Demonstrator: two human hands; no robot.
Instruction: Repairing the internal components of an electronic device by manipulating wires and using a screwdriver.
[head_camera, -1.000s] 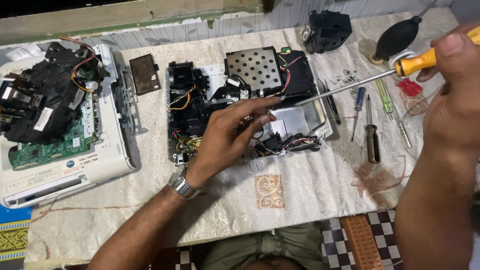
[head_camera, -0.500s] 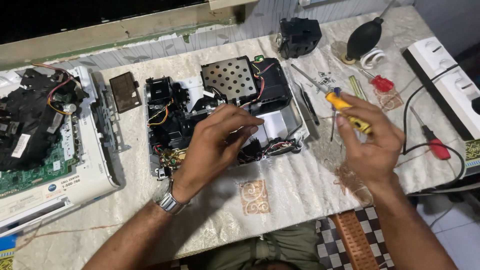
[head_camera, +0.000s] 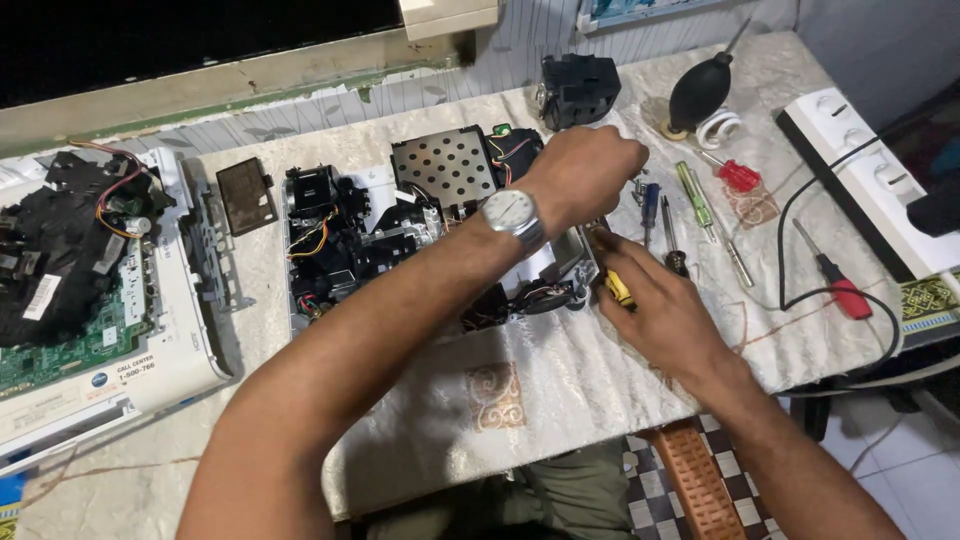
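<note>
Left hand (head_camera: 590, 165): curled shut over the right rim of the opened black projector chassis (head_camera: 420, 230); its grasp apparently empty
Right hand (head_camera: 655, 300): clamped on yellow-handled screwdriver (head_camera: 620, 290)

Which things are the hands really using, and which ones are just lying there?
In use:
- opened black device, under the left hand
- yellow-handled screwdriver, in the right hand

Lying about:
- red screwdriver
- green screwdriver
- black air blower
- white power strip
- white device with a green circuit board
- small black block
</note>
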